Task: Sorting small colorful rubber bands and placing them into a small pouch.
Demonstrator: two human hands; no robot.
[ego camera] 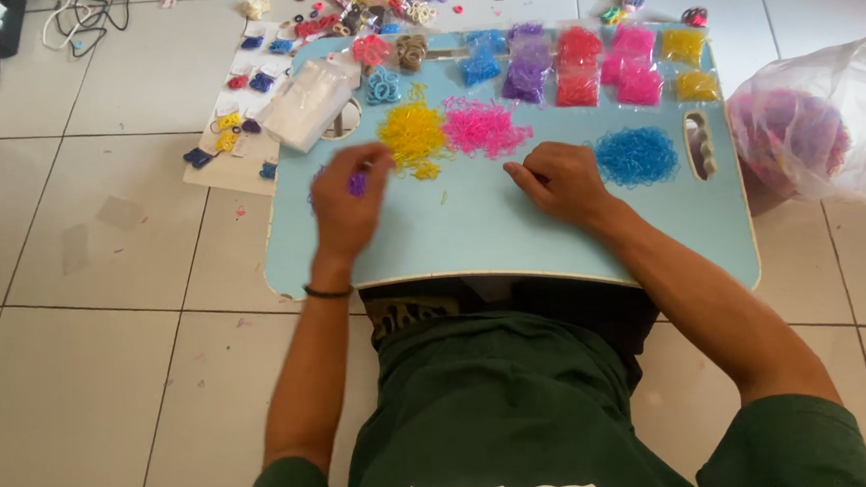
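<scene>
A person in a dark green shirt (493,410) sits on the tiled floor (82,395) with a light blue lap table (473,241) over the legs, both forearms reaching forward across its near edge. The left hand (347,204), with a thin dark band at the wrist, lies palm down near the table's left edge; its fingers are curled, and a few purple rubber bands (356,184) show among them, though motion blur keeps me from telling whether it grips them or only touches them. The right hand (561,180) rests near the middle of the table, knuckles up, fingers bent in loosely and pointing left toward the loose piles; I cannot tell if it holds anything.

Just beyond the left hand lies a yellow pile of bands (412,134), and beside it, toward the centre, a pink pile (484,127). A blue pile (636,155) sits just right of the right hand, near the slot handle at the right edge. Along the far edge stand small bags of sorted bands (582,64) in blue, purple, red, pink and yellow. A clear plastic packet (306,103) lies at the far left corner. Right of the table, on the floor, rests a large clear bag of mixed bands (817,125).
</scene>
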